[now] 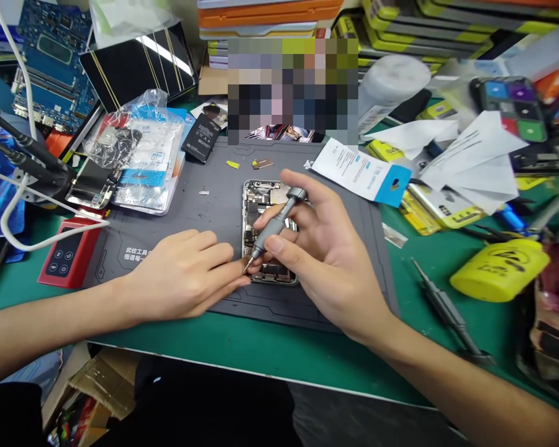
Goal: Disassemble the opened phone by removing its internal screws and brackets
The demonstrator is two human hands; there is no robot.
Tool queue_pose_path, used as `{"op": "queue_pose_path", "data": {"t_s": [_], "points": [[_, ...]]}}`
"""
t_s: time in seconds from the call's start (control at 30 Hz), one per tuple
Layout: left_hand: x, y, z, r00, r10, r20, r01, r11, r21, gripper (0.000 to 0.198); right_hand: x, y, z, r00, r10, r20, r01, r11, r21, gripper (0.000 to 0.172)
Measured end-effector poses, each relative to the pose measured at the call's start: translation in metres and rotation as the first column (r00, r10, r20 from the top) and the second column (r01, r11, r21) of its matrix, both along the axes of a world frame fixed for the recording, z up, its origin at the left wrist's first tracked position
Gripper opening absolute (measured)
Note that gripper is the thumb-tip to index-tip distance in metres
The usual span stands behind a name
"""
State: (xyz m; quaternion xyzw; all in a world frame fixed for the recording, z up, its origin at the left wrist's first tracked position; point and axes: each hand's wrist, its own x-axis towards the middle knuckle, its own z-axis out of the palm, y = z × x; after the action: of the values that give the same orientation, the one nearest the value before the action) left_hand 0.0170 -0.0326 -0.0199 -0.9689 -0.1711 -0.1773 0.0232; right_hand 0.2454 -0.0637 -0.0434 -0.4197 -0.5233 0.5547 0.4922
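Right hand [333,264]: fingers closed round screwdriver [274,228] | left hand [179,273]: fingers together at phone [259,197], near end, hold unclear | best press lightly

Before me the phone [253,208] lies on the mat [177,198], with a battery [202,138] behind-left. A second screwdriver [448,312] lies to my right.

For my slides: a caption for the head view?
Right hand holds a screwdriver over an opened phone on a mat, left hand at the phone's edge.
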Motion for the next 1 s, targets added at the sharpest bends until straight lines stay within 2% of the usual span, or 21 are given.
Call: {"op": "queue_pose_path", "data": {"t_s": [0.5,0.73,0.93,1.0], "points": [[0.0004,-0.0001,-0.0001,1.0,-0.009,-0.011,0.009,1.0,-0.002,0.027,0.0031,-0.0006,-0.0009,0.997,-0.009,0.074,0.006,0.999,0.049,0.059],[0.0006,0.0005,0.0007,1.0,-0.018,-0.005,0.018,1.0,0.011,0.024,0.0016,-0.0012,-0.0003,0.999,-0.009,0.043,0.007,0.999,0.032,0.058],[-0.0005,0.0003,-0.0012,1.0,0.003,0.013,-0.004,0.999,0.035,0.026,-0.0005,-0.0033,0.0047,0.993,-0.108,0.039,0.107,0.994,0.033,0.058],[-0.0007,-0.0001,-0.0024,0.999,0.019,0.043,-0.02,1.0,0.022,0.024,-0.0017,-0.0044,0.008,0.985,-0.17,0.021,0.168,0.982,0.087,0.056]]}}
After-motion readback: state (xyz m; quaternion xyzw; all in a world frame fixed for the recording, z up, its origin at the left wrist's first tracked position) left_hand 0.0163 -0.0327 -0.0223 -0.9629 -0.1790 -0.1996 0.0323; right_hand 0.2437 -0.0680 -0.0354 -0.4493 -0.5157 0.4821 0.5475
